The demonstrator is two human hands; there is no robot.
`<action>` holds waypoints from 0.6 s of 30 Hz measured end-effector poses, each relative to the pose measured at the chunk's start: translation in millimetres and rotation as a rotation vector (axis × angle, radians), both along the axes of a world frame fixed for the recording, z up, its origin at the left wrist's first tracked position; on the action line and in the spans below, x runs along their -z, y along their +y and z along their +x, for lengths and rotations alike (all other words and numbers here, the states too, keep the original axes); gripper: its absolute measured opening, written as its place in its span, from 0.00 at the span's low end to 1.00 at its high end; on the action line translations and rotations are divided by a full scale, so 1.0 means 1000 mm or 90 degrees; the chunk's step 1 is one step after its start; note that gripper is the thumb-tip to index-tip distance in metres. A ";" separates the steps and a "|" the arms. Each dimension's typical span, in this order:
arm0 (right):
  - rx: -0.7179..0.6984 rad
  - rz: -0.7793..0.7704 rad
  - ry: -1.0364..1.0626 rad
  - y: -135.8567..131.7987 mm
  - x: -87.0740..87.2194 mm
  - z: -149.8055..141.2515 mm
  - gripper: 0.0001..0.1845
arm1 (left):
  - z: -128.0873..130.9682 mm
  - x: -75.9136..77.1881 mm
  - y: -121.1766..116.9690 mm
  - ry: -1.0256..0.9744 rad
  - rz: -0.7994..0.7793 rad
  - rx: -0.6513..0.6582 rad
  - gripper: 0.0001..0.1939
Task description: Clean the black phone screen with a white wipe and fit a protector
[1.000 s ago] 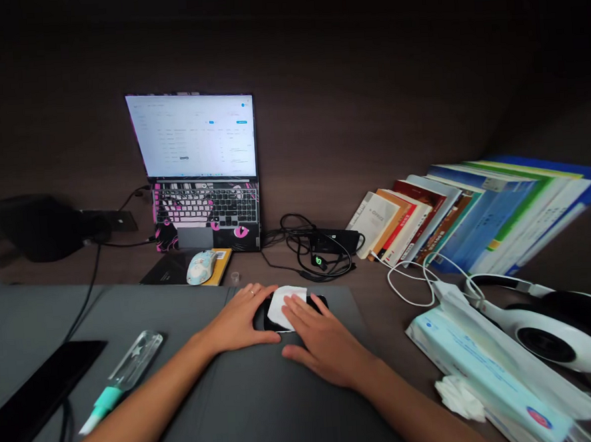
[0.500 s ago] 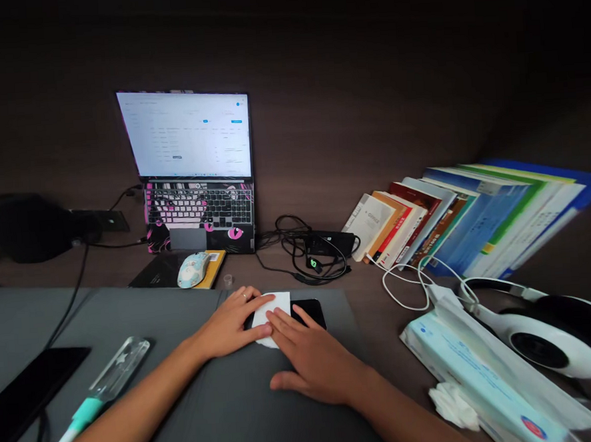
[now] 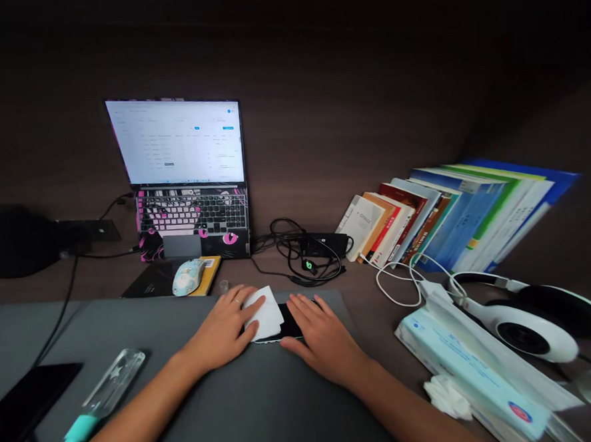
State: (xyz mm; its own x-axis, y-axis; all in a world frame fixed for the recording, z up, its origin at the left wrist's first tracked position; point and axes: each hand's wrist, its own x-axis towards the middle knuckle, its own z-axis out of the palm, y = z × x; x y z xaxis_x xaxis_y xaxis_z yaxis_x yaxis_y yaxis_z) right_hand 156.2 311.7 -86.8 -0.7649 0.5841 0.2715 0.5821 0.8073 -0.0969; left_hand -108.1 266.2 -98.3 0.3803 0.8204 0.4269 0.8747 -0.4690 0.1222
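Observation:
A black phone lies flat on the grey desk mat, partly covered by a folded white tissue. My left hand grips the tissue at the phone's left end, index finger on top and thumb at its near edge. Over the phone's right end rests my right hand, fingers stretched out and thumb apart by the near edge, no longer on the tissue. The hands hide both ends of the phone. A clear spray bottle with a teal neck lies left of my left forearm.
An open laptop stands at the back, with a mouse in front of it. Tangled cables and a charger lie behind my hands. To the right are leaning books, a tissue pack, a crumpled tissue and headphones.
The tissue slid left and towards me over the phone, then back up a little at its left end. My right hand has left the tissue for the phone's right end; my left hand now holds the tissue.

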 end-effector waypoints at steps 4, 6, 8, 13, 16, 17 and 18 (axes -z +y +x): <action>0.025 0.033 0.025 0.003 0.002 0.002 0.34 | 0.017 -0.005 -0.007 -0.007 0.004 0.071 0.25; 0.022 0.047 0.037 0.003 0.001 0.002 0.34 | 0.023 -0.010 -0.011 -0.009 -0.038 0.087 0.19; 0.016 0.053 0.041 0.003 -0.001 0.003 0.35 | 0.027 -0.014 -0.015 -0.004 -0.066 0.087 0.17; 0.012 0.039 0.045 0.002 -0.002 0.006 0.37 | 0.028 -0.016 -0.016 -0.008 -0.093 0.117 0.16; 0.014 0.039 0.040 0.002 -0.001 0.006 0.39 | 0.025 -0.013 -0.013 -0.029 -0.099 0.079 0.14; 0.015 0.039 0.037 0.003 -0.001 0.006 0.40 | 0.025 -0.012 -0.013 -0.037 -0.101 0.058 0.14; 0.016 0.037 0.035 0.003 0.000 0.005 0.41 | 0.025 -0.012 -0.012 -0.044 -0.102 0.041 0.13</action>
